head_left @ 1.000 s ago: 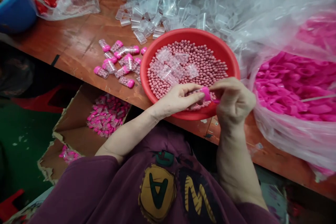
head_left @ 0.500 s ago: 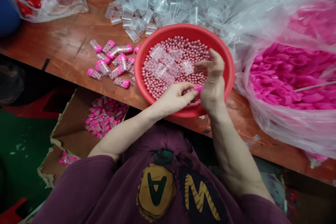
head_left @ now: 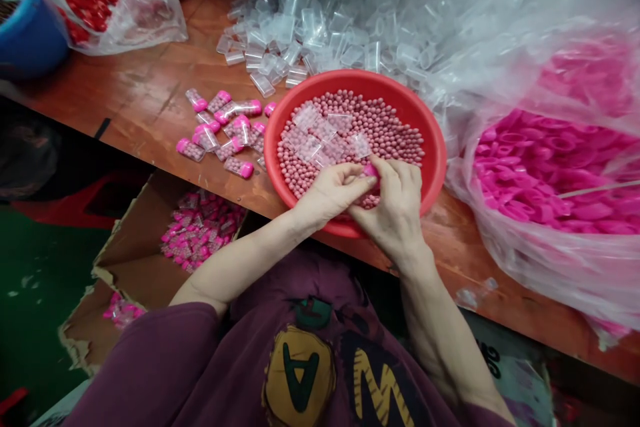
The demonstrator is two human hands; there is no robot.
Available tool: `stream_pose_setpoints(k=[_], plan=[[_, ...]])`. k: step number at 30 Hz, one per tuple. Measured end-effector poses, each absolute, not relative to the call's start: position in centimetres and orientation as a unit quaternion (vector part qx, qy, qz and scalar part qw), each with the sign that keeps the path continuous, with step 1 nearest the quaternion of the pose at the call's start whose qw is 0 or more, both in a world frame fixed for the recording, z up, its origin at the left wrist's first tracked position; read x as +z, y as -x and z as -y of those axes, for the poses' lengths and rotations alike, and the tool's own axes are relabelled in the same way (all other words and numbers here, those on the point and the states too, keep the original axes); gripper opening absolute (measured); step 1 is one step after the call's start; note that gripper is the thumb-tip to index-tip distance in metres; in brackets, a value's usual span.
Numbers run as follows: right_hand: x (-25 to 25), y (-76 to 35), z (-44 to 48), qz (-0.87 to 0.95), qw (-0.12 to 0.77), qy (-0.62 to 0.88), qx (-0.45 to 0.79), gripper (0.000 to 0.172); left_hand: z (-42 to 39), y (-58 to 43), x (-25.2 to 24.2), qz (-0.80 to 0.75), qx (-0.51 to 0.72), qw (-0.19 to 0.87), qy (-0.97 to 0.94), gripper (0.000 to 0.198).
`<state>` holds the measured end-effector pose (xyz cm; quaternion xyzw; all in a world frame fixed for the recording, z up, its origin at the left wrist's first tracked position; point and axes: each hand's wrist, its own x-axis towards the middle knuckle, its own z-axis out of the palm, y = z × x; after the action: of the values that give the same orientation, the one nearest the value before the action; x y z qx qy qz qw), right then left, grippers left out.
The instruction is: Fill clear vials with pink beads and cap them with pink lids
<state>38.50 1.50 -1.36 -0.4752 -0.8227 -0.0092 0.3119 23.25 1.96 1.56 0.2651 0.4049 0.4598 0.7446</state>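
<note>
One blue tub [head_left: 37,37], far left. One bag [head_left: 155,17] of red parts right of it. Cardboard box [head_left: 125,247] below near edge, left; filled capsules inside, uncountable. On table [head_left: 150,70], roughly a dozen filled capsules [head_left: 241,127], overlapping, mixed directions. Clear tubes [head_left: 313,23] heaped far side, uncountable. One red basin [head_left: 435,177], center; beads [head_left: 395,130] plus about eight clear tubes on top. Left hand [head_left: 327,193]: thumb and fingers pinching one capsule [head_left: 370,171] over basin's near side. Pink cap end points right; long axis looks roughly left-right, body hidden, exact tilt can't tell. Right hand [head_left: 397,207]: fingers together, bent around cap end; exact grip can't tell. One bag [head_left: 565,257] of pink caps [head_left: 520,167], right, uncountable.
</note>
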Motion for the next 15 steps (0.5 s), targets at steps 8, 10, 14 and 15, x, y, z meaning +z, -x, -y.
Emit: stream_pose_setpoints(k=[8, 10, 14, 15], plan=[[0.9, -38.4, -3.5, 0.861, 0.262, 0.431, 0.074, 0.071, -1.7, -21.6, 2.5, -0.433, 0.485, 0.664, -0.369, 0.029], [2.0, -39.1, -6.1, 0.874, 0.23, 0.397, 0.158, 0.093, -2.6, -18.6, 2.7, -0.474, 0.532, 0.566, -0.415, 0.028], [1.7, -40.0, -11.6, 0.845, 0.177, 0.475, 0.169, 0.082, -5.9, -10.5, 1.6, -0.613, 0.587, 0.286, -0.445, 0.032], [1.3, -39.9, -12.5, 0.841, 0.143, 0.497, 0.159, 0.079, -6.7, -9.0, 1.3, -0.649, 0.573, 0.231, -0.444, 0.034]])
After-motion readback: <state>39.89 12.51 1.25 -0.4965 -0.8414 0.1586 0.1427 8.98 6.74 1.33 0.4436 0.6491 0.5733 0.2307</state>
